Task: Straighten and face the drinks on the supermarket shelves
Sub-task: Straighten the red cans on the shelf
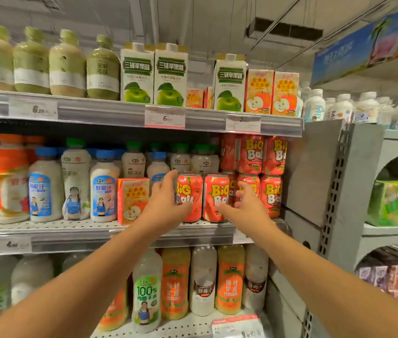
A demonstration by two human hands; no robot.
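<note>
Red "Big Ball" cans stand at the right end of the middle shelf [95, 231], stacked two high against the grey side panel. Two of them sit forward at the shelf's front edge: the left front can [191, 197] and the right front can [215, 197], side by side and touching, labels facing out.

The left hand [166, 203] reaches in with fingers straight and spread, lying against the left side of the left front can; it grips nothing. The right hand [248, 203] is likewise open, fingers extended, just to the right of the right front can and in front of the cans behind it; whether it touches any can I cannot tell.

Just left of the left front can, behind the left hand, stands an orange apple-juice carton [133, 200], turned slightly askew. Further left of the can are white coconut-drink bottles [102, 191] with blue and green caps. Above the cans, the top shelf carries green-apple cartons [154, 74].
</note>
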